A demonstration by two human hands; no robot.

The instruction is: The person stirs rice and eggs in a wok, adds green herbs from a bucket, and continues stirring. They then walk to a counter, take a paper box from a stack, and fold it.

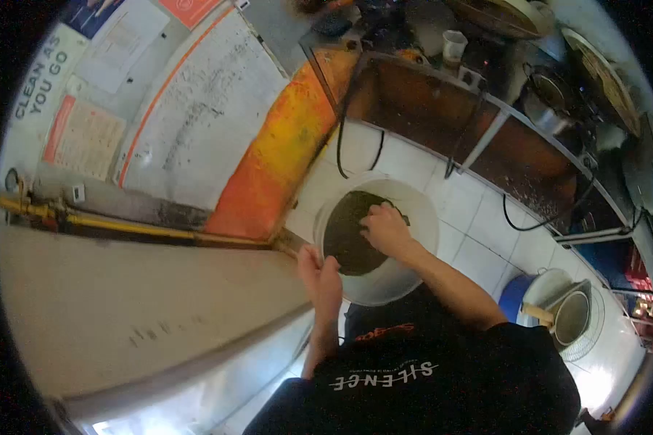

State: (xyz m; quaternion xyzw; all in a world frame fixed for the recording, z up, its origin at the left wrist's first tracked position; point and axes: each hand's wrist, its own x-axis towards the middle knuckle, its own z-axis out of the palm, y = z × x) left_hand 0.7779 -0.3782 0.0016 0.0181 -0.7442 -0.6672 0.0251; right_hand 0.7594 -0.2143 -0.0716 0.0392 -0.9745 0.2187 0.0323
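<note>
A white bucket (413,210) stands on the tiled floor in front of me, holding a dark, wet-looking mass (345,232). My left hand (321,279) grips the bucket's near rim on its left side. My right hand (386,228) reaches into the bucket from the right. It presses on top of the dark mass with the fingers curled into it. My black shirt fills the bottom of the view.
A steel counter (123,312) runs along the left, with a yellow pipe (123,226) and an orange-stained panel (283,152) behind it. A metal shelf (486,123) with black cables spans the back. A blue bucket (519,293) holding a pot (569,315) sits to the right on white floor tiles (471,210).
</note>
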